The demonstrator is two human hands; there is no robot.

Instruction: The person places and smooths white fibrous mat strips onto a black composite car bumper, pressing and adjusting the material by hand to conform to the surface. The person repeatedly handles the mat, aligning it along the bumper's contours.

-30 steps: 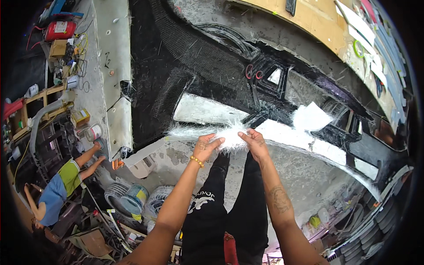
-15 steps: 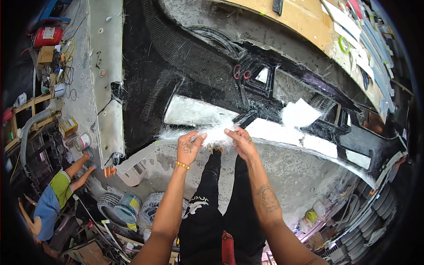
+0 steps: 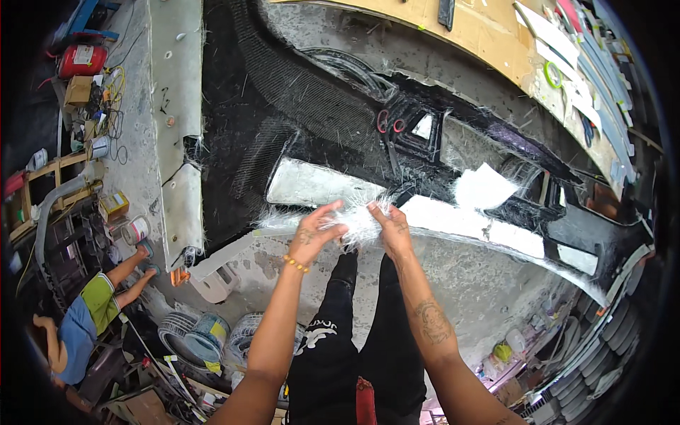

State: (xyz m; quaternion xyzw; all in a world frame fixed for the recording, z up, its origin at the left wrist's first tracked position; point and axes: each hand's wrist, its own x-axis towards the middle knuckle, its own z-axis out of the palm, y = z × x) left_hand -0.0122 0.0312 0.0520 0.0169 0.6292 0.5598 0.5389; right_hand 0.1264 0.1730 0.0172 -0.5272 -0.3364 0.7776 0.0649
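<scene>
A frayed white tuft of fibreglass mat (image 3: 360, 224) is between my hands, its loose strands sticking out all round. My right hand (image 3: 392, 231) pinches its right side between thumb and fingers. On the other side, my left hand (image 3: 315, 234) has thumb and forefinger apart, their tips at the strands. Just beyond lies a large black moulded panel (image 3: 312, 106) with white strips along its near edge. Red-handled scissors (image 3: 391, 134) rest on it, and a white sheet of fibreglass mat (image 3: 485, 188) lies to their right.
A cardboard-covered surface (image 3: 489, 32) at the top right bears strips and green tape (image 3: 553, 74). Tyres (image 3: 177, 329) and a bucket (image 3: 207, 338) stand on the floor at lower left. Another person (image 3: 88, 319) is farther left, near a can (image 3: 134, 230).
My left hand has opened from a pinch, thumb and forefinger spreading apart. The fibreglass has bunched into a rounder, more ragged tuft. My right hand has shifted slightly and keeps its pinch.
</scene>
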